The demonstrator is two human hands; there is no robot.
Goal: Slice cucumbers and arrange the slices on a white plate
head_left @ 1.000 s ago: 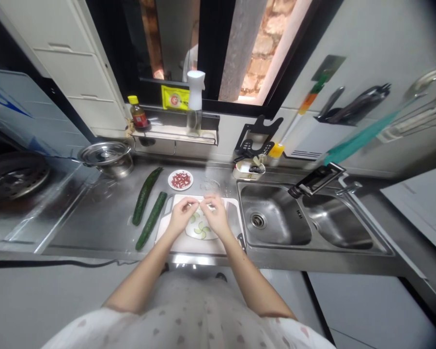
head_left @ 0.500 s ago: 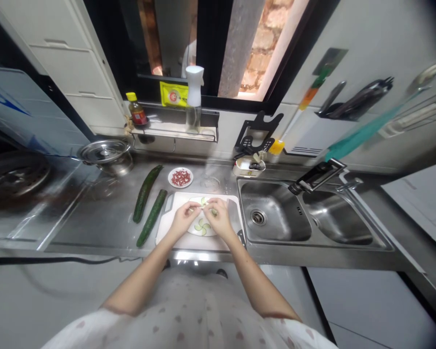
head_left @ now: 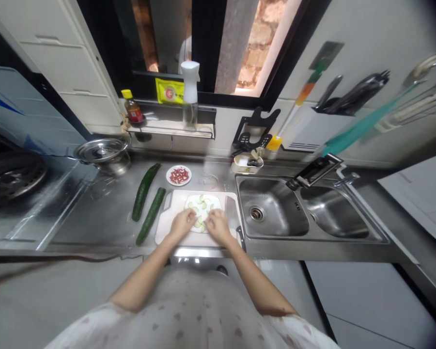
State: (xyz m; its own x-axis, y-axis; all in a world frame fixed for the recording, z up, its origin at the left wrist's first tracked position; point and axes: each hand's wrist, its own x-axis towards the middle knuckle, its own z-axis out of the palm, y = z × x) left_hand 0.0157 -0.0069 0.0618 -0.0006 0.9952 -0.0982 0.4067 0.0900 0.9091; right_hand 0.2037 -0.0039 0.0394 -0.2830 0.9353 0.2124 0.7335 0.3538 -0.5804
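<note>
A white plate [head_left: 203,204] with several thin green cucumber slices [head_left: 200,224] in curved patterns lies on the light cutting board [head_left: 174,213]. My left hand [head_left: 183,222] is over the plate's left front edge, fingers curled together. My right hand [head_left: 218,226] is over its right front edge, its fingers also drawn together. The hands are apart, with slices showing between them. Whatever is between the fingertips of either hand is too small to make out. A knife [head_left: 240,236] lies along the board's right side, partly behind my right forearm.
Two whole cucumbers [head_left: 151,216] lie left of the board. Behind it stands a small plate of chopped red pieces [head_left: 179,175]. A lidded steel pot [head_left: 105,154] is at the back left, a double sink [head_left: 276,208] on the right, a small caddy [head_left: 247,165] behind it.
My hands have moved apart and toward the plate's front edge, uncovering the slices in its middle and back. The whole view has shifted slightly.
</note>
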